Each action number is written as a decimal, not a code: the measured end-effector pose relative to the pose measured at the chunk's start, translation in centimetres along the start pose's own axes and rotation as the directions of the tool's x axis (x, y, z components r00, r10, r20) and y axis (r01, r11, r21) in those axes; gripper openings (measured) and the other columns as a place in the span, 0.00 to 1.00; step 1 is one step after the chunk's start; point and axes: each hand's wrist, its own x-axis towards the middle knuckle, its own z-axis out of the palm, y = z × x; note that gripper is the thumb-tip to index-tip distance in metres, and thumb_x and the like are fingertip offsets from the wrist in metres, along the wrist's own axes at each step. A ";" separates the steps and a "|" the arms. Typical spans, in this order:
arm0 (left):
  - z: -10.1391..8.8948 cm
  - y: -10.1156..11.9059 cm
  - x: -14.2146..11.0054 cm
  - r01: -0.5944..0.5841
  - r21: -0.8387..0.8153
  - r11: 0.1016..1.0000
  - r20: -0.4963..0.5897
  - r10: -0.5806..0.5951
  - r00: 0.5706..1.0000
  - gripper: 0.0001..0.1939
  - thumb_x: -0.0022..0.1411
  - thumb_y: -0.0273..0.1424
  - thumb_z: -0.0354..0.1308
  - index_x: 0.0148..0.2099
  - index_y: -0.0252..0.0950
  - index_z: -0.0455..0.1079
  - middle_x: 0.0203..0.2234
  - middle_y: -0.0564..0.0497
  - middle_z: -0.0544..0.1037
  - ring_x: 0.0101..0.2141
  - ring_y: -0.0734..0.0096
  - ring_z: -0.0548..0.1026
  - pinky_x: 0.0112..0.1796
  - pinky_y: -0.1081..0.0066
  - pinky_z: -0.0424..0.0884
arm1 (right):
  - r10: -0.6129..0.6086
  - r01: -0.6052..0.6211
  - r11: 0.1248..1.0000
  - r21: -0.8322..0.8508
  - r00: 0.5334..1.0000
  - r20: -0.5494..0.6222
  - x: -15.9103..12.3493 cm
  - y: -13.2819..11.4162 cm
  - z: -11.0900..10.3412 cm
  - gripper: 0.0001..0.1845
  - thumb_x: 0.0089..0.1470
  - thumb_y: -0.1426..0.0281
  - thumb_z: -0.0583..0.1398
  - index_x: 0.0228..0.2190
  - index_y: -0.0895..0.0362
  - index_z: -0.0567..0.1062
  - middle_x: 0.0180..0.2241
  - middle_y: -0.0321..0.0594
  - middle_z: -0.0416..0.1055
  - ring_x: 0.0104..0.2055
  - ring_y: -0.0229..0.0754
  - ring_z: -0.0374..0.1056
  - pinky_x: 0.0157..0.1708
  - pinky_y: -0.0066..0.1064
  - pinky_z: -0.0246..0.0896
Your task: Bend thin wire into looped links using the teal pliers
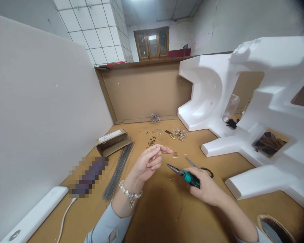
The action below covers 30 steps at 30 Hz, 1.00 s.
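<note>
My left hand (152,160) is raised over the middle of the table, fingers curled in a pinch. A thin pale strand shows at its fingertips; whether it is wire or thread I cannot make out. To its right, my right hand (205,187) grips needle-nose pliers (191,178) with teal and black handles. Their narrow jaws point toward my left hand, and a tiny bright bit shows near the tip. Just beyond the pliers lie black-handled scissors (192,162). A small brownish piece (175,154) rests on the table past my left fingertips.
Left of my left hand lie a bundle of straight grey wires (118,173) and a small open cardboard box (114,143). Farther back are dark rings (151,142), yellow-handled cutters (171,135) and shiny wire pieces (181,133). White foam (212,84) stands at right.
</note>
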 end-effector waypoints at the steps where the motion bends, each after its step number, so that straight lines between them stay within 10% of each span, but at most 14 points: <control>1: 0.0 0.0 0.0 -0.001 0.004 1.000 -0.001 0.001 1.000 0.09 0.61 0.25 0.50 0.36 0.28 0.72 0.36 0.42 0.77 0.12 0.95 0.48 0.14 0.87 0.49 | -0.005 0.004 1.000 -0.014 1.000 -0.021 0.0 0.0 0.0 0.19 0.38 0.78 0.53 0.37 0.54 0.66 0.30 0.34 0.66 0.30 0.38 0.60 0.31 0.28 0.54; 30: 0.6 0.4 -0.3 0.005 0.154 0.988 -0.006 -0.005 1.000 0.10 0.62 0.28 0.51 0.36 0.28 0.71 0.37 0.41 0.76 0.12 0.95 0.47 0.14 0.84 0.46 | -0.035 0.026 0.990 -0.135 0.997 -0.065 -0.3 0.0 0.0 0.21 0.36 0.77 0.53 0.37 0.55 0.67 0.30 0.37 0.67 0.28 0.39 0.61 0.30 0.29 0.55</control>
